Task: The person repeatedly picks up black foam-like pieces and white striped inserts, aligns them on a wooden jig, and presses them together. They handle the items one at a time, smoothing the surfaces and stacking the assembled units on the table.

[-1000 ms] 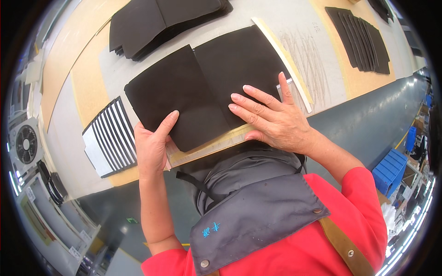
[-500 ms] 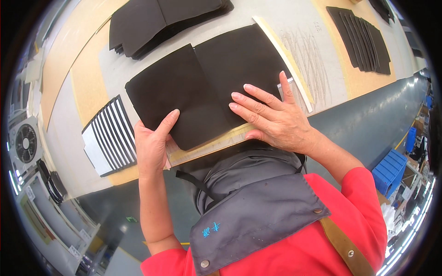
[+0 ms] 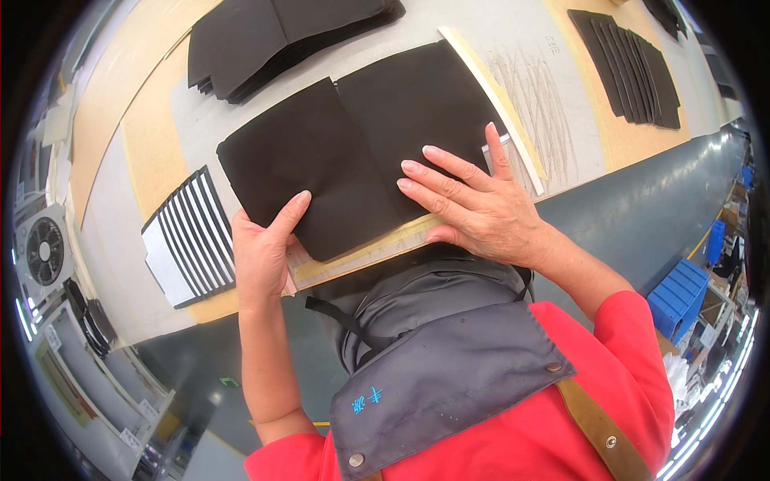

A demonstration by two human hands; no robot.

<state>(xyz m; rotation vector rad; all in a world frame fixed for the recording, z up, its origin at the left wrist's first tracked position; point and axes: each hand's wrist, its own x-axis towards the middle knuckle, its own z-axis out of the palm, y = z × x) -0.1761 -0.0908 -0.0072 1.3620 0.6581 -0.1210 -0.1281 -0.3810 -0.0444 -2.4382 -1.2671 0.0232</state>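
Observation:
A wide black sheet piece (image 3: 281, 152) with a seam or fold down its middle lies on the table in front of me. Its near left edge is gripped by my left hand (image 3: 263, 252), thumb on top and the other fingers hidden underneath. Flat on its right half rests my right hand (image 3: 481, 204), fingers spread. A pale straight strip (image 3: 493, 104) runs along the sheet's right edge, and a small white bit shows beside my right little finger side. Whether the sheet is leather or fabric I cannot tell.
A thick stack of black pieces (image 3: 289, 36) lies at the far side. To the left are fanned black-and-white pieces (image 3: 188, 240); at far right, fanned black pieces (image 3: 630, 72). The table's near edge (image 3: 353, 272) runs by my apron. A blue crate (image 3: 678, 301) stands at right.
Almost nothing differs. Both hands keep their places on the black sheet, with only a very slight shift in the picture.

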